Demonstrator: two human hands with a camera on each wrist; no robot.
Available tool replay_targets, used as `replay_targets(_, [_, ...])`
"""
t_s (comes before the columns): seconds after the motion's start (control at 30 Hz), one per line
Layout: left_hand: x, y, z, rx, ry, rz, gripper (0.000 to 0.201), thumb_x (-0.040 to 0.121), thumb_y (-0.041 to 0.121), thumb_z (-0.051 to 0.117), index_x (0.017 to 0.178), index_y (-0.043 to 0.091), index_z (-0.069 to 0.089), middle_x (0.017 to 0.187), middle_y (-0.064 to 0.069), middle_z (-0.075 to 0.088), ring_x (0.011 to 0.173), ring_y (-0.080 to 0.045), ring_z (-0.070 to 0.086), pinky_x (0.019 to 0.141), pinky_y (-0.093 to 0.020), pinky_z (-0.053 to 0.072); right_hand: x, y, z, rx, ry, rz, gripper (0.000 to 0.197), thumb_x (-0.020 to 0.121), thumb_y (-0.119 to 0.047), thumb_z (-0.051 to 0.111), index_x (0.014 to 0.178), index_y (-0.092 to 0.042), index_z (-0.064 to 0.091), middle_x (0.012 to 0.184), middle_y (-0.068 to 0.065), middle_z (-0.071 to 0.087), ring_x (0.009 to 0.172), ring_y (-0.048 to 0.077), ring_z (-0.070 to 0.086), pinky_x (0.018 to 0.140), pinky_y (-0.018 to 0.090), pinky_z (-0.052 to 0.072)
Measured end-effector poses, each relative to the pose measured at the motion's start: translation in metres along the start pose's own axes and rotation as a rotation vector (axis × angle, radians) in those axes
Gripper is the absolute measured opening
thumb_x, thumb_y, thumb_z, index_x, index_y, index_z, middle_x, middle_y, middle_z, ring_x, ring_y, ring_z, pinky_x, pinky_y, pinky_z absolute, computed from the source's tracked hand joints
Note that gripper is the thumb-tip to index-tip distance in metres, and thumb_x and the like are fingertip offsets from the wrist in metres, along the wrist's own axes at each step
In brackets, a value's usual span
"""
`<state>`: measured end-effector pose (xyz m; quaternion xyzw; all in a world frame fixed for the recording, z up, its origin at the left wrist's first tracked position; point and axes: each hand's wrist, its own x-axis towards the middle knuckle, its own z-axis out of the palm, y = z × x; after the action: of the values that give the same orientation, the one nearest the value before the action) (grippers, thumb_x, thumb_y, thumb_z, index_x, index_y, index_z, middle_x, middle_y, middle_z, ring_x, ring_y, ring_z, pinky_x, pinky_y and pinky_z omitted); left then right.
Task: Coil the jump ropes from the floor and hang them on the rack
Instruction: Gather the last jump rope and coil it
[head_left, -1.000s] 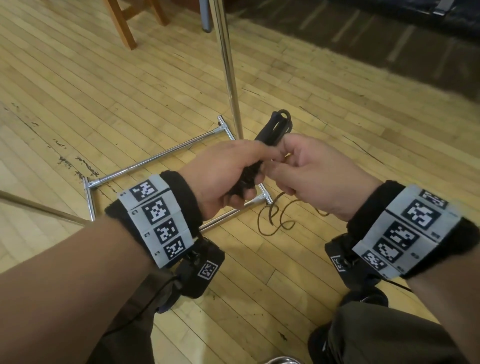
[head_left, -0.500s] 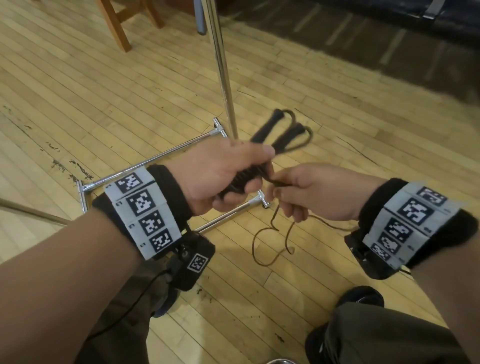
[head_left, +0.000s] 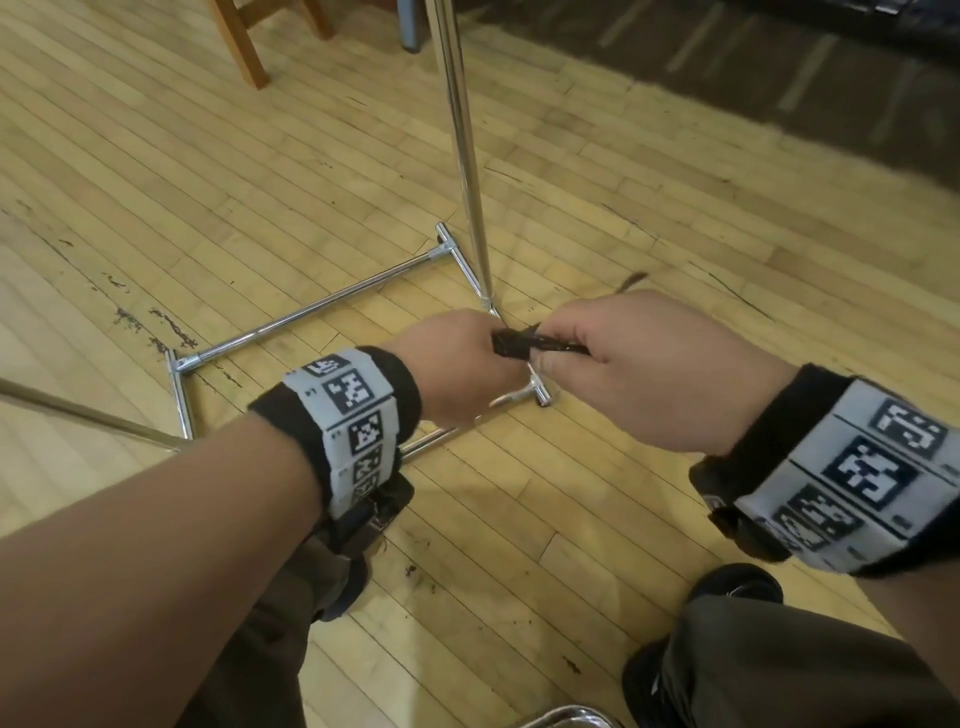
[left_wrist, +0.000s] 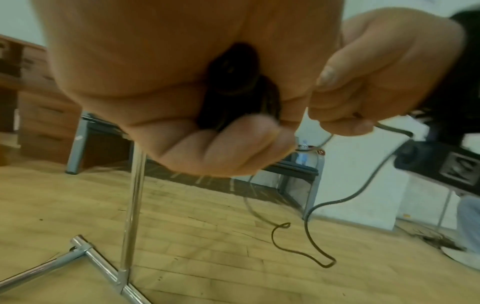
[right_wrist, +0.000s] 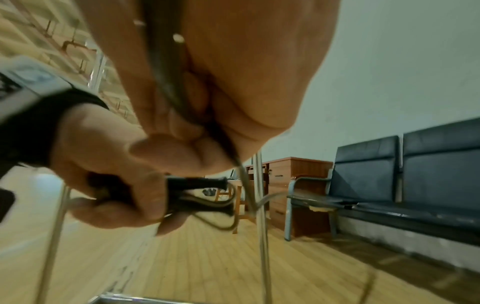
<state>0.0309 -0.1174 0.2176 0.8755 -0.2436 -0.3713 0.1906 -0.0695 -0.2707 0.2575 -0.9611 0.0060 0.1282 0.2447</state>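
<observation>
A jump rope with two black handles (head_left: 519, 345) and a thin dark cord is held in front of the rack. My left hand (head_left: 491, 358) grips both handles together in its fist; the handle ends (right_wrist: 197, 183) stick out of it in the right wrist view. My right hand (head_left: 553, 358) is right against the left and pinches the cord (right_wrist: 166, 72), which runs through its curled fingers. Below the hands the loose cord (left_wrist: 311, 236) hangs down and curls on the wooden floor. Most of the handles are hidden between my hands in the head view.
The chrome rack's upright pole (head_left: 467, 156) rises just behind my hands from a rectangular tube base (head_left: 311, 322) on the floor. A wooden chair leg (head_left: 244, 47) stands at the far left. Black bench seats (right_wrist: 415, 174) and a wooden cabinet (right_wrist: 293, 174) line the wall.
My right hand has risen from below the handles to level with my left hand, pulling the cord along. The handle tips and loose loop that showed earlier are now covered by my hands.
</observation>
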Motion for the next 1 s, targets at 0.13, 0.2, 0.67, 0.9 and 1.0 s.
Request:
replay_targets(0.13, [0.001,-0.018,-0.013,-0.256,-0.067,0.084,0.014,0.096,0.025,0.066,0.09,0.013,0.063,0.061,-0.003,0.067,0.051,-0.017,0.06,0.047,-0.024,0.049,-0.004,-0.003,0.012,0.228,-0.063,0.017,0.027,0.107,-0.04,0.041,0.091,-0.025,0.057,0.057,-0.012,0.05,0.05,0.001,0.047,0.046,0.018,0.035])
replay_targets(0.2, [0.0,-0.024,-0.016,-0.496,-0.171,0.114,0.01,0.092,0.013,0.071,0.096,0.01,0.063,0.064,-0.002,0.061,0.055,-0.018,0.057,0.044,-0.024,0.045,-0.003,0.002,0.019,0.387,-0.125,0.072,0.03,0.107,-0.038,0.042,0.091,-0.021,0.061,0.055,-0.012,0.048,0.047,0.002,0.042,0.045,0.018,0.035])
replay_targets(0.67, [-0.01,-0.009,-0.009,-0.74,-0.209,0.186,0.039,0.093,0.052,0.063,0.08,0.016,0.073,0.062,-0.009,0.058,0.041,-0.019,0.048,0.036,-0.02,0.036,-0.002,0.015,0.021,0.442,-0.266,0.056,0.029,0.107,-0.035,0.042,0.093,-0.029,0.066,0.068,-0.007,0.07,0.056,0.002,0.057,0.058,0.019,0.052])
replay_targets(0.9, [-0.023,0.006,-0.008,-0.427,-0.485,0.258,0.02,0.096,0.042,0.063,0.087,0.027,0.073,0.063,-0.005,0.067,0.042,-0.017,0.055,0.039,-0.023,0.043,0.003,0.033,0.02,0.104,-0.419,0.129,0.02,0.101,-0.037,0.044,0.113,-0.037,0.06,0.075,-0.017,0.063,0.068,-0.006,0.059,0.062,0.01,0.04])
replay_targets(1.0, [-0.024,0.011,0.008,-0.087,-0.568,0.226,0.016,0.098,0.038,0.067,0.106,0.026,0.064,0.073,-0.005,0.076,0.049,-0.014,0.062,0.046,-0.024,0.051,0.009,0.037,0.018,0.083,-0.362,0.134,0.011,0.101,-0.032,0.058,0.092,-0.037,0.061,0.078,-0.007,0.067,0.07,0.005,0.066,0.061,0.015,0.053])
